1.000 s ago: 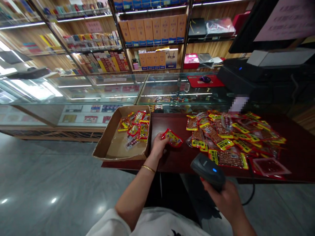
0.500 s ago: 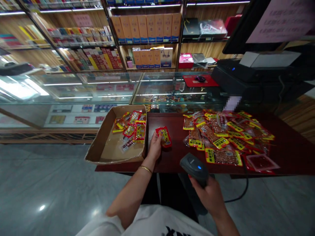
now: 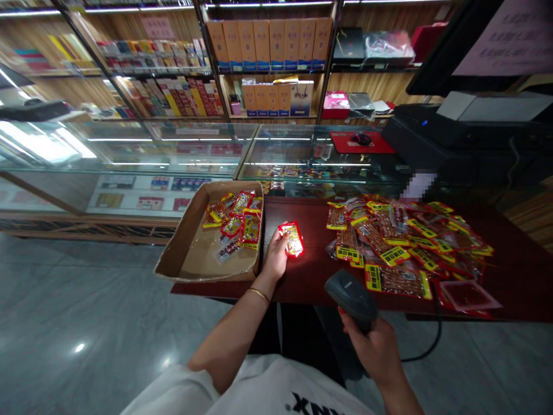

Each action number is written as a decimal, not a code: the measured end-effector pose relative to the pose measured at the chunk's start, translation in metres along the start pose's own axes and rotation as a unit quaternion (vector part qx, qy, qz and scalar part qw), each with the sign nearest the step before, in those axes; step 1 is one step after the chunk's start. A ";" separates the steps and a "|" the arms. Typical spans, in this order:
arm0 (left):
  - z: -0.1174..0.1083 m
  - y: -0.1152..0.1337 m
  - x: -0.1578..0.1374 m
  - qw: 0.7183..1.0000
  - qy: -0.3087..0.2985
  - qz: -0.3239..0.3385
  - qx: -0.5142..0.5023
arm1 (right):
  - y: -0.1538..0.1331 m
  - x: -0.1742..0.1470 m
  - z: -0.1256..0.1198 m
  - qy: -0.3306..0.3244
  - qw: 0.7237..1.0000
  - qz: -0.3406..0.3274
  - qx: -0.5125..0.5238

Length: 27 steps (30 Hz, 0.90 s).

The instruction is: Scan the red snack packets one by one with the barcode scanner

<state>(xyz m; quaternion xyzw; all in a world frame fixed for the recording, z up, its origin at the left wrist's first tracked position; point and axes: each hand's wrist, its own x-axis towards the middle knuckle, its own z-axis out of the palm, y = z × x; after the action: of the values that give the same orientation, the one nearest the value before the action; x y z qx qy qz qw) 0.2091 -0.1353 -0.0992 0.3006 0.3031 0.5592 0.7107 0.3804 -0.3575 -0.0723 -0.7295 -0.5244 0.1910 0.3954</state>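
Note:
My left hand [image 3: 275, 253] grips a small red and yellow snack packet [image 3: 294, 239] just above the dark red tabletop. Bright light falls on the packet's face. In my right hand [image 3: 375, 346] is a black barcode scanner [image 3: 351, 297], its front end pointing up and left toward the packet. Left of my left hand sits a shallow cardboard box [image 3: 185, 262] with several similar packets [image 3: 249, 227] inside. To the right lies a spread pile of snack packets [image 3: 393, 230] with yellow labels and clear windows.
Behind the table [image 3: 311, 276] runs a glass display counter [image 3: 298, 153], with a mouse [image 3: 361, 138] on a red mat. A monitor [image 3: 496, 46] stands over black equipment at the right. The scanner's cable [image 3: 425, 353] hangs past the table's front edge.
A bright light now shines on the packet in my left hand, and the scanner's blue light no longer shows. The view has shifted slightly; both hands keep their hold.

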 end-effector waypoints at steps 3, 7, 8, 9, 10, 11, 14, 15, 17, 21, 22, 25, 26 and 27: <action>0.001 0.001 -0.001 1.000 0.006 0.008 0.002 | -0.002 0.000 -0.001 0.005 1.000 0.006 -0.001; 0.002 0.001 0.000 1.000 0.017 0.004 -0.004 | -0.004 -0.002 -0.001 0.018 0.999 0.027 0.003; 0.002 0.001 0.001 1.000 0.026 0.003 -0.006 | -0.005 -0.002 -0.001 0.021 0.999 0.034 0.004; 0.001 0.001 0.001 0.999 0.036 0.001 -0.007 | -0.004 -0.003 0.000 0.023 0.999 0.040 0.002; 0.001 0.001 0.002 0.999 0.046 0.000 -0.007 | -0.004 -0.004 0.000 0.022 0.999 0.043 0.000; 0.000 0.001 0.002 0.999 0.053 -0.001 -0.006 | -0.003 -0.005 0.000 0.017 0.999 0.043 -0.004; -0.001 0.001 0.002 0.998 0.057 -0.002 -0.002 | -0.001 -0.006 0.000 0.010 0.999 0.037 -0.016; -0.001 0.001 0.002 0.998 0.055 -0.002 -0.001 | 0.000 -0.006 -0.001 0.013 0.999 0.036 -0.019; 0.000 0.002 0.001 0.999 0.047 -0.004 -0.002 | 0.001 -0.005 -0.001 0.019 0.999 0.036 -0.025; 0.000 0.002 0.000 1.000 0.025 -0.007 -0.006 | 0.002 -0.003 -0.001 0.004 0.999 0.019 -0.038; 0.000 0.001 0.000 1.000 0.025 -0.003 -0.005 | 0.002 -0.002 -0.001 0.002 0.999 0.014 -0.041; 0.000 0.000 0.001 0.999 0.033 0.009 -0.002 | 0.004 -0.001 -0.001 0.005 0.999 0.010 -0.048; 0.000 0.000 0.001 0.999 0.035 0.011 -0.001 | 0.005 -0.001 -0.001 0.003 0.999 0.011 -0.048; 0.000 0.000 0.001 0.999 0.037 0.012 -0.002 | 0.005 -0.001 -0.001 0.002 0.999 0.013 -0.048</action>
<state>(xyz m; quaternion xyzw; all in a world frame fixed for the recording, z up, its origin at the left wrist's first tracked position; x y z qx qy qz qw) 0.2092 -0.1343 -0.0993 0.2820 0.3249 0.5787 0.6928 0.3843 -0.3593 -0.0759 -0.7551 -0.5224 0.1695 0.3580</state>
